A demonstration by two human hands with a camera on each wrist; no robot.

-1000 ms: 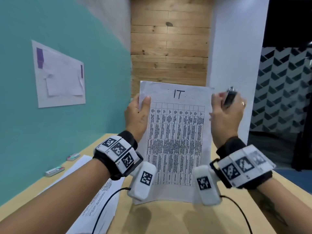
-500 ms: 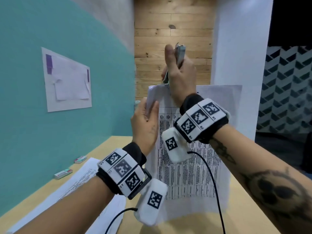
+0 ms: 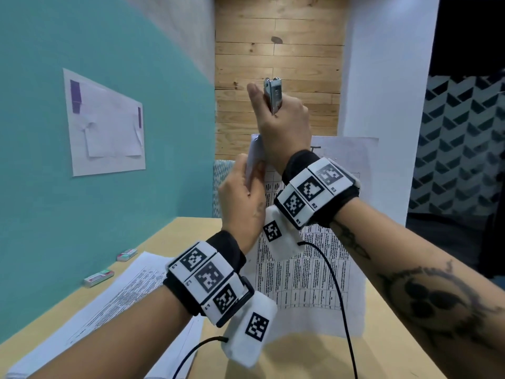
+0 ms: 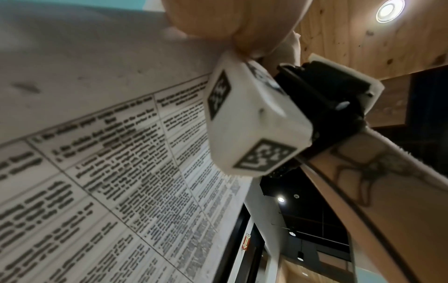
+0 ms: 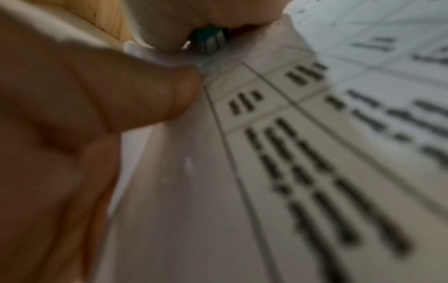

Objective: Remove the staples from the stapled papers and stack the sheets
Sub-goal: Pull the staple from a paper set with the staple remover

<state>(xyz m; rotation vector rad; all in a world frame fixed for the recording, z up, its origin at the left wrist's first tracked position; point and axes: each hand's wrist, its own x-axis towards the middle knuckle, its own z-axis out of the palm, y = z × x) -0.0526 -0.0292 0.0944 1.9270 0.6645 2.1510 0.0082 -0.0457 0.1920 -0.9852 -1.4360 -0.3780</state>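
I hold stapled papers (image 3: 314,272) upright in the air above the wooden table (image 3: 382,348); they are white sheets printed with a dense table (image 4: 101,181). My left hand (image 3: 244,198) pinches their top-left corner, which is bent forward. My right hand (image 3: 281,124) is crossed over in front of the sheets at that same corner and grips a metal staple remover (image 3: 273,94), whose silver end sticks up out of the fist. In the blurred right wrist view the tool's tip (image 5: 208,41) sits at the paper corner, beside my left thumb (image 5: 150,95).
More printed sheets (image 3: 114,302) lie flat on the table at the left. Two small staple boxes (image 3: 99,277) (image 3: 127,254) rest near the teal wall. A paper notice (image 3: 105,124) is taped to that wall. Cables hang from both wrist units.
My right hand with the staple remover has swung from the papers' right edge across to the top-left corner. The left hand has bent that corner forward. Over the last half second little has moved.
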